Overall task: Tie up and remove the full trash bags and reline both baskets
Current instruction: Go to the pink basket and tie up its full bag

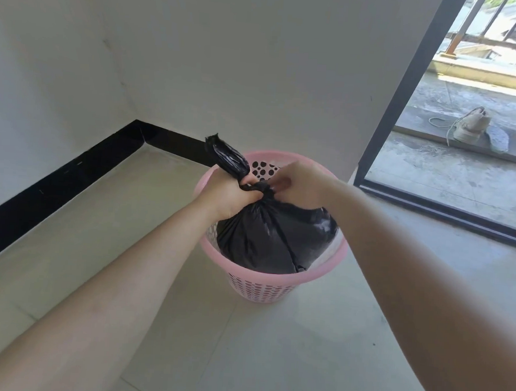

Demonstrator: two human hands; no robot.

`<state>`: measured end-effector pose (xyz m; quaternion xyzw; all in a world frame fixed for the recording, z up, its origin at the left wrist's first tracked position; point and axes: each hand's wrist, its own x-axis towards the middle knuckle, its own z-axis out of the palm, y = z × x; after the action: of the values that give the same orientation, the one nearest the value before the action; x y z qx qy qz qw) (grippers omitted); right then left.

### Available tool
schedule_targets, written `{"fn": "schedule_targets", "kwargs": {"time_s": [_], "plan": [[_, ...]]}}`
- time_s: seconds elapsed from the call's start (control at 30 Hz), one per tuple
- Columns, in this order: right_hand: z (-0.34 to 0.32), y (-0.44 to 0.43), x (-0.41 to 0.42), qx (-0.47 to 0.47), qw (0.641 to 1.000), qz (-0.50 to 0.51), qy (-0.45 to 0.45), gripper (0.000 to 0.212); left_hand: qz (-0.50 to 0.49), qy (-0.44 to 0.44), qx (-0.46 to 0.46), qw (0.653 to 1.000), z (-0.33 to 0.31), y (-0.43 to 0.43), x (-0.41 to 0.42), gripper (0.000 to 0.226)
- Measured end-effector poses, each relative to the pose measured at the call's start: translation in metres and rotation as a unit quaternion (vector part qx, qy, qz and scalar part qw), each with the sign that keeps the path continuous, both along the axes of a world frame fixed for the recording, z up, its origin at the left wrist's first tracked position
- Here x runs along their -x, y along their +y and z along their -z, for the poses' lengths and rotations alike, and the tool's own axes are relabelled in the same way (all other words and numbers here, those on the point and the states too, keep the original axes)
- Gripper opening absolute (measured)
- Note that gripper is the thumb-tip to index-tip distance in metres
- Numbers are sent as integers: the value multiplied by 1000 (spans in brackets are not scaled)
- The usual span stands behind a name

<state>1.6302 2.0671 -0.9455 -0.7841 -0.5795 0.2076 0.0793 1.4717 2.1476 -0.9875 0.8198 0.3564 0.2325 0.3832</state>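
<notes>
Left hand (225,193) grips twisted neck of trash bag (272,238) in pink basket (260,283); right hand (293,182) apparently pinches the knot.

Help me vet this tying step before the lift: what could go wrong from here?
1. The left hand and right hand pinch the twisted neck of the black trash bag; if the knot is loose, it may slip open on lifting.
2. The bag fills the pink basket snugly, so the basket might rise with it.
</notes>
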Motion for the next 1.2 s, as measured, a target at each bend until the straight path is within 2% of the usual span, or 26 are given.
{"fn": "schedule_targets", "kwargs": {"time_s": [0.13, 0.23, 0.37, 0.47, 0.6, 0.7, 0.8, 0.9, 1.0, 1.1, 1.2], "plan": [[19, -11, -1, 12, 997, 24, 72, 28, -82, 0, -74, 994, 6, -6, 3, 46], [21, -11, -6, -18, 993, 30, 111, 34, -126, -15, -81, 989, 11, -5, 2, 39], [20, -8, -6, -37, 992, 14, 117, 36, -104, -41, -109, 988, 11, -9, -3, 18], [21, -11, -4, -11, 990, -11, 138, 30, -69, -41, -157, 984, 11, -10, -3, 24], [15, -9, -4, 20, 979, 0, 203, 20, -76, -57, -159, 983, 9, -18, 3, 29], [8, -2, 0, 0, 981, 5, 193, 29, -121, -38, -201, 971, 9, -14, 6, 21], [5, -1, -1, -29, 968, 28, 247, 22, -191, -65, -107, 974, 7, -8, 5, 14], [9, -4, -2, -60, 960, 45, 269, 20, -187, -138, 47, 971, 6, -9, 5, 25], [16, -6, 0, -75, 961, 57, 259, 17, -144, -219, 221, 939, 8, -12, 5, 7], [19, -8, -2, -80, 960, 69, 260, 14, -116, -251, 323, 905, 2, -14, 5, 26], [22, -10, -5, -99, 957, 88, 260, 14, -76, -265, 419, 865, -2, -12, 3, 23]]}}
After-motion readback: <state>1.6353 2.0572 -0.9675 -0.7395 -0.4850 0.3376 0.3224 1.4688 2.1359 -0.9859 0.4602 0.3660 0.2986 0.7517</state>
